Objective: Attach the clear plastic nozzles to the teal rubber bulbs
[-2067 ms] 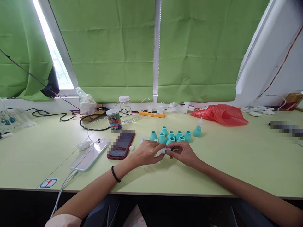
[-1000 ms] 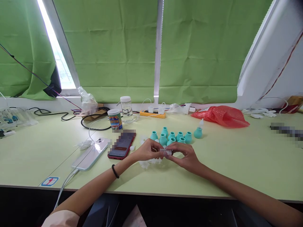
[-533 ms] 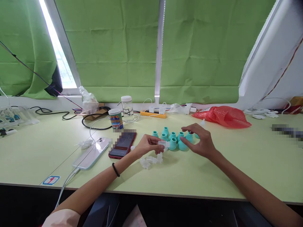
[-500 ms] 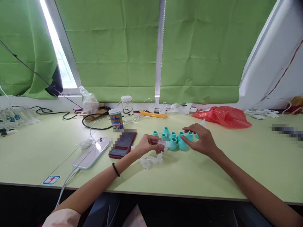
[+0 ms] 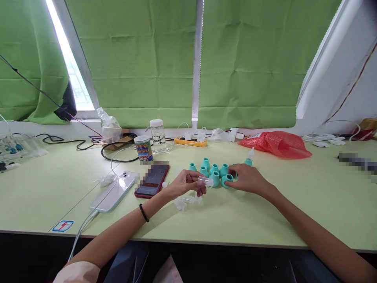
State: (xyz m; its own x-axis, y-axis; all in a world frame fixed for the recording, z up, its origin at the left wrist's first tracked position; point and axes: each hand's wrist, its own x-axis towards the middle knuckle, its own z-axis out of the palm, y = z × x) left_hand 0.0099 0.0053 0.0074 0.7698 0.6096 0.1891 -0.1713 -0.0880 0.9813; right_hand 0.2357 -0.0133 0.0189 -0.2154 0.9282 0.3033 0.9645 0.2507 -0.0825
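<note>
Between thumb and fingers of my left hand (image 5: 188, 182) is a short clear plastic tube (image 5: 206, 181), lying level with its narrower end to the right. My right hand (image 5: 250, 179) has its thumb and fingers around a teal rubber bulb (image 5: 226, 181), whose open mouth tilts up towards me. Behind and to the left stand several more open-necked teal bulbs (image 5: 214, 169). Past the right hand, a teal bulb (image 5: 249, 161) carries a clear nozzle (image 5: 251, 152) pointing up. Several loose clear plastic pieces (image 5: 186, 201) lie below my left hand.
Left of my hands lie a red-cased phone (image 5: 152, 181) and a white phone (image 5: 114, 192) with cables over it. Behind are a printed tin (image 5: 143, 148), a clear jar (image 5: 158, 136), a yellow power strip (image 5: 191, 142) and red bubble wrap (image 5: 273, 144). The table's front edge runs below my arms.
My right hand has come down and closed on a teal bulb, which has tilted towards me. My left hand keeps hold of the clear tube, which has turned slightly.
</note>
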